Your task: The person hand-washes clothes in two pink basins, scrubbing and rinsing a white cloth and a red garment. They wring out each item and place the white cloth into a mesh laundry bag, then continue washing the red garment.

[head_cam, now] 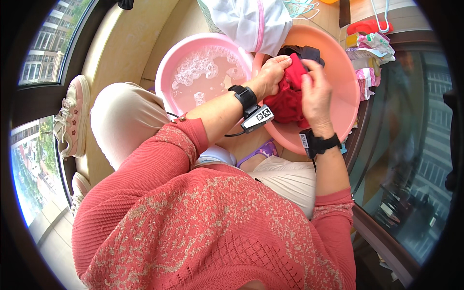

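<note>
My left hand pinches a red garment between thumb and fingers and holds part of it raised. Its lower folds hang in the orange plastic basin. My right hand is at the garment's right edge, fingers bent and slightly blurred; whether they grip the cloth is unclear. A dark piece of clothing lies in the basin behind the red one. To the left stands a pink basin with cloudy, sudsy water. A black strap with a small device circles each wrist.
A white mesh laundry bag with a pink zip rests behind the basins. Plastic hangers lie at the back. Packets line the right side by a glass door. Pale sneakers stand on the left ledge beside a window.
</note>
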`<move>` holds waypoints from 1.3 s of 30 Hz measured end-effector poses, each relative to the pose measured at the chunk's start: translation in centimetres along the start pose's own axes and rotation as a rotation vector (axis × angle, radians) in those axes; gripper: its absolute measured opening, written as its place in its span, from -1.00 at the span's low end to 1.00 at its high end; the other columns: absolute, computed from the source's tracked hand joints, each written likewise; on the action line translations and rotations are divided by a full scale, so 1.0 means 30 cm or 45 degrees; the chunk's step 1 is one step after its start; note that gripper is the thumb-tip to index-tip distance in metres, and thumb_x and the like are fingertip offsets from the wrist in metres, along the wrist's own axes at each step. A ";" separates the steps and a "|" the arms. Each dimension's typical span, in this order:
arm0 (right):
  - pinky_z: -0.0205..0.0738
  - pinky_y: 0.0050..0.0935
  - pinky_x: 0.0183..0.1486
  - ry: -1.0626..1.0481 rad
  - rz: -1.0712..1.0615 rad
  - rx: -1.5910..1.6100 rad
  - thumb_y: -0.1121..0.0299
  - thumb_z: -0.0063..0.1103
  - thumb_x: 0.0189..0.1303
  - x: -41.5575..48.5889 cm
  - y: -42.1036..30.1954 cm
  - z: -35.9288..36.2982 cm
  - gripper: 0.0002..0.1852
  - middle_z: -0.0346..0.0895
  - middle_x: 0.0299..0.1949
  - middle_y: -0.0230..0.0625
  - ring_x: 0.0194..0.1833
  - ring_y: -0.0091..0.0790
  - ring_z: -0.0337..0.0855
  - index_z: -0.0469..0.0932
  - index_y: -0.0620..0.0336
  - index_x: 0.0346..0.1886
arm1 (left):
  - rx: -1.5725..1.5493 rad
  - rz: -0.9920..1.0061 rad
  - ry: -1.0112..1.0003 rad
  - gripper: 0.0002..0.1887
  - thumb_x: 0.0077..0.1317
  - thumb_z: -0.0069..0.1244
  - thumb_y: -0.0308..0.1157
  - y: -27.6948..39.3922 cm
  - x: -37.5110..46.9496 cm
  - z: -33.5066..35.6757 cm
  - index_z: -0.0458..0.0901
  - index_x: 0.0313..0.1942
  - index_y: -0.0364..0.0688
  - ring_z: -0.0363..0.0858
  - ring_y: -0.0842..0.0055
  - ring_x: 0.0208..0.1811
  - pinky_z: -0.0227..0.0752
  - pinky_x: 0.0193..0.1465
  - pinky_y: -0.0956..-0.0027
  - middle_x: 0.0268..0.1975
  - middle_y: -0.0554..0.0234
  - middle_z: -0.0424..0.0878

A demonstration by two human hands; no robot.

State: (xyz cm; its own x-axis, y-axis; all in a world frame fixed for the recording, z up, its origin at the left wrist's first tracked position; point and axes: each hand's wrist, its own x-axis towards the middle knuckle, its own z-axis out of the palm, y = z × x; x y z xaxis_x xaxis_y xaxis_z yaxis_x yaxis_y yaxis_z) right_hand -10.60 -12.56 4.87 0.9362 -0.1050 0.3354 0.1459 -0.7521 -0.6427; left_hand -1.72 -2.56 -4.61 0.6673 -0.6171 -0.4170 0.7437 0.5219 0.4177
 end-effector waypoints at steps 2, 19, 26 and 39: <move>0.55 -0.16 -0.21 -0.111 -0.174 -0.058 0.56 0.08 0.30 -0.015 -0.042 0.036 -0.69 0.65 -0.23 -0.03 -0.25 0.00 0.70 0.53 0.17 0.10 | -0.007 -0.148 0.055 -0.76 0.52 -0.07 -0.16 -0.009 -0.017 0.014 0.61 -0.19 -0.10 0.64 0.39 -0.27 0.53 -0.17 0.21 -0.28 0.26 0.69; 0.56 -0.04 -0.16 0.086 0.515 -0.191 0.44 -0.06 0.36 0.045 0.073 0.077 -0.75 0.67 -0.31 0.11 -0.23 0.13 0.70 0.59 0.21 0.00 | 0.835 -0.461 0.223 -0.68 0.53 -0.24 -0.12 -0.109 -0.062 0.100 0.59 -0.31 -0.01 0.51 0.42 -0.42 0.41 -0.29 0.30 -0.39 0.25 0.64; 0.55 0.01 -0.12 -0.134 0.233 -0.114 0.40 -0.01 0.35 -0.007 -0.023 0.110 -0.73 0.66 -0.28 0.15 -0.18 0.19 0.70 0.58 0.12 0.05 | 0.196 -0.314 0.162 -0.77 0.50 -0.13 -0.20 -0.043 -0.056 0.081 0.60 -0.28 -0.04 0.53 0.43 -0.28 0.42 -0.16 0.26 -0.37 0.28 0.59; 0.47 -0.47 0.04 -0.200 0.709 1.028 0.22 0.01 0.54 0.022 0.277 -0.035 -0.65 0.65 -0.21 -0.38 -0.14 -0.52 0.59 0.64 0.35 -0.10 | 0.765 -0.039 0.044 -0.66 0.56 -0.13 -0.12 0.031 -0.120 0.151 0.70 -0.15 -0.16 0.44 0.67 -0.49 0.34 -0.47 0.49 -0.40 0.42 0.61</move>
State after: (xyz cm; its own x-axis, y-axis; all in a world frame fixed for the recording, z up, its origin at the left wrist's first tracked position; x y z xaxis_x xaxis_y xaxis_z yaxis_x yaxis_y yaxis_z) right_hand -9.11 -19.58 0.47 0.9604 -0.1777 -0.2145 -0.2083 0.0531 -0.9766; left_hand -3.63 -2.53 0.94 0.6544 -0.6016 -0.4580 0.6165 0.0739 0.7839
